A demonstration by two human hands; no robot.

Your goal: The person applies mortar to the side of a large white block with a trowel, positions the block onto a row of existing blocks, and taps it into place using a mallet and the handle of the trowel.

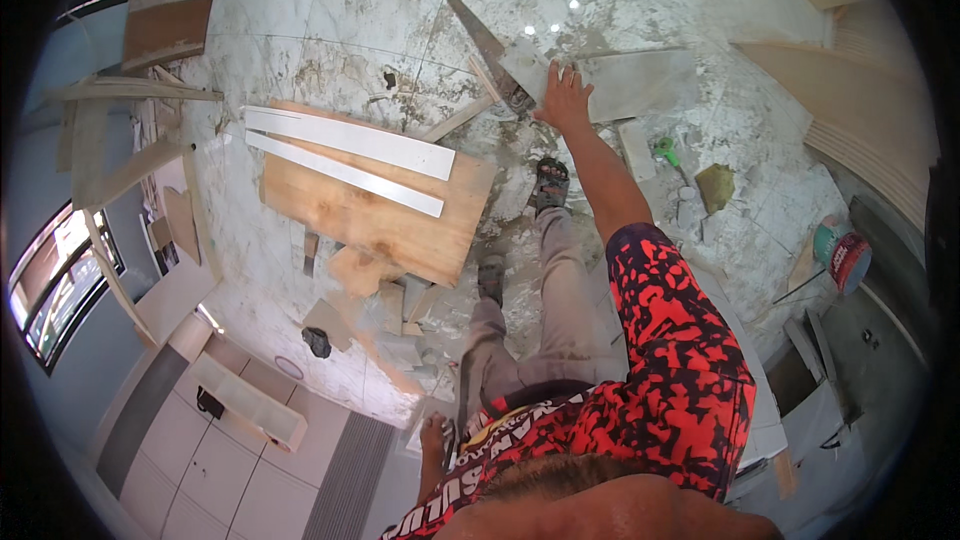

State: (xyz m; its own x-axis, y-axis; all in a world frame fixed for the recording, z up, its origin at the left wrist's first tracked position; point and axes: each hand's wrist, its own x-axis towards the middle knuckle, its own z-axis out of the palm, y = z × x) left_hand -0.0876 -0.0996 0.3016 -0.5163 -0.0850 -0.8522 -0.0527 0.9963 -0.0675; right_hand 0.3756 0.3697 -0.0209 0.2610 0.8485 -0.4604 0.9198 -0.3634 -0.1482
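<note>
My right hand (566, 98) reaches far forward and down to the floor, its fingers spread over the near left edge of a grey flat board (645, 83). Just left of its thumb lies a hand saw (481, 32), its handle end close to my hand and its blade pointing away to the far left. Whether thumb and saw touch is unclear. My left hand (434, 434) is low beside my left hip, next to a small dark and white item that I cannot make out; its fingers are too small to read.
Two white strips (350, 143) lie on a wooden sheet (370, 210) at left. A hammer (311, 252) lies nearer. Right of my arm are a green-handled tool (666, 150) and a paint can (842, 252). Wood offcuts and dust litter the tiled floor (330, 0).
</note>
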